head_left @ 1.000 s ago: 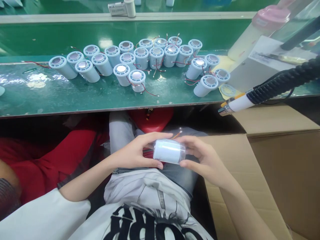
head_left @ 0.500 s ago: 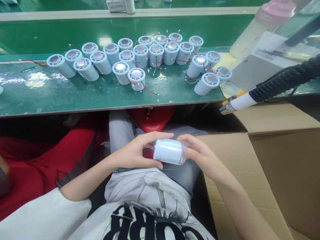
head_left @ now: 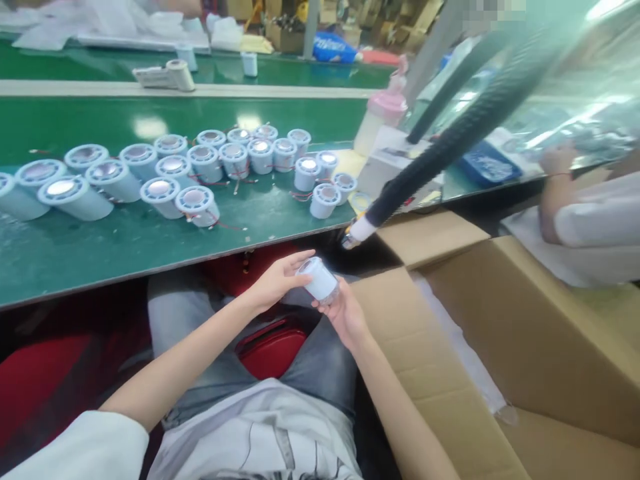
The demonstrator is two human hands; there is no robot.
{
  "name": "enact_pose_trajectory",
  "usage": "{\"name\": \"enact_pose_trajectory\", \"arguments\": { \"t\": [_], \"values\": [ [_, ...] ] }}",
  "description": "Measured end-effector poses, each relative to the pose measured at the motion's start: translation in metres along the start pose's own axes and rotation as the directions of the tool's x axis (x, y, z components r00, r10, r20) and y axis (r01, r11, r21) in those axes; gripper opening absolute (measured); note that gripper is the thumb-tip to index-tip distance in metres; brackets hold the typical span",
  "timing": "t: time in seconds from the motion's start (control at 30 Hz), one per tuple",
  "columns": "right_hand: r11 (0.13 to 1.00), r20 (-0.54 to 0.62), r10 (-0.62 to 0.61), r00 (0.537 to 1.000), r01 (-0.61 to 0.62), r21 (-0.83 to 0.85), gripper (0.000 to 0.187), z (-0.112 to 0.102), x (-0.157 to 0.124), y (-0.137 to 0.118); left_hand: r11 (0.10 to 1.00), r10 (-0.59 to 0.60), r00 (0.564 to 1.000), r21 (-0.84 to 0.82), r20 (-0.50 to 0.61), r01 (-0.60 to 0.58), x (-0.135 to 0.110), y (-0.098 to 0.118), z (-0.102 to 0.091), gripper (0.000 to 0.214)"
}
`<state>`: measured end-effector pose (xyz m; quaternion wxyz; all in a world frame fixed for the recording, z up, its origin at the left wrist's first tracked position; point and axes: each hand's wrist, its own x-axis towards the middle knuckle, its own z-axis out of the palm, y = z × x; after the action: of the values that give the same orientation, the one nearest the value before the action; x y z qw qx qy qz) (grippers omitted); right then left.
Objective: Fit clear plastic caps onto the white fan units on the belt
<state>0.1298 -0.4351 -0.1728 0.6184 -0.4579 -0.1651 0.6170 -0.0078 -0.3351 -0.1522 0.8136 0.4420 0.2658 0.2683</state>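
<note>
Over my lap I hold a pale blue cylinder (head_left: 319,280) between both hands, tilted with one end up to the left. My left hand (head_left: 277,283) pinches its upper left end with thumb and fingers. My right hand (head_left: 345,313) cups it from below and the right. Several more pale blue cylinders (head_left: 163,180) with metal caps and red wires stand on the green bench (head_left: 125,243) in front of me.
A black ribbed hose with a white nozzle (head_left: 361,230) hangs over the bench edge, close above my hands. An open cardboard box (head_left: 505,347) stands at my right. A pink-capped bottle (head_left: 381,120) stands on the bench. Another person's arm (head_left: 575,207) rests at far right.
My view has swung up and to the right, revealing the box and a co-worker. The cylinder has been tilted from lying sideways to slanting, and both hands have moved with it.
</note>
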Motion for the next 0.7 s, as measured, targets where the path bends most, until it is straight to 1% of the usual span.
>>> {"name": "enact_pose_trajectory", "arguments": {
  "t": [0.07, 0.13, 0.2, 0.3, 0.47, 0.6, 0.67, 0.7],
  "values": [
    [0.997, -0.037, -0.06, 0.998, 0.062, 0.037, 0.051, -0.009, 0.01, -0.002, 1.0, -0.016, 0.999, 0.005, 0.032, 0.016, 0.023, -0.001, 0.006, 0.066],
    [0.993, -0.055, -0.098, 0.994, 0.101, 0.064, 0.051, -0.015, 0.018, -0.005, 0.999, -0.031, 0.998, 0.025, 0.056, 0.03, 0.037, 0.0, 0.009, 0.065],
    [0.989, -0.058, -0.119, 0.991, 0.123, 0.079, 0.05, -0.017, 0.023, -0.008, 0.998, -0.026, 0.997, 0.056, 0.07, 0.022, 0.045, 0.002, 0.009, 0.064],
    [0.988, -0.043, -0.13, 0.991, 0.133, 0.075, 0.048, -0.019, 0.026, -0.013, 0.992, 0.004, 0.995, 0.126, 0.104, -0.017, 0.045, 0.009, 0.006, 0.063],
    [0.991, 0.013, -0.135, 0.991, 0.135, 0.004, 0.047, -0.019, 0.022, -0.018, 0.969, 0.026, 0.988, 0.239, 0.153, -0.063, 0.032, 0.022, 0.005, 0.06],
    [0.986, 0.076, -0.151, 0.986, 0.156, -0.062, 0.042, -0.019, 0.001, -0.027, 0.97, 0.057, 0.963, 0.212, 0.264, -0.116, 0.008, 0.025, 0.007, 0.06],
    [0.959, 0.175, -0.197, 0.965, 0.227, -0.168, 0.04, -0.02, -0.013, -0.033, 0.974, 0.064, 0.948, 0.186, 0.312, -0.127, -0.009, 0.024, 0.009, 0.064],
    [0.925, 0.25, -0.228, 0.941, 0.29, -0.247, 0.04, -0.02, -0.02, -0.036, 0.976, 0.057, 0.945, 0.183, 0.321, -0.122, -0.019, 0.023, 0.01, 0.066]
  ]
}}
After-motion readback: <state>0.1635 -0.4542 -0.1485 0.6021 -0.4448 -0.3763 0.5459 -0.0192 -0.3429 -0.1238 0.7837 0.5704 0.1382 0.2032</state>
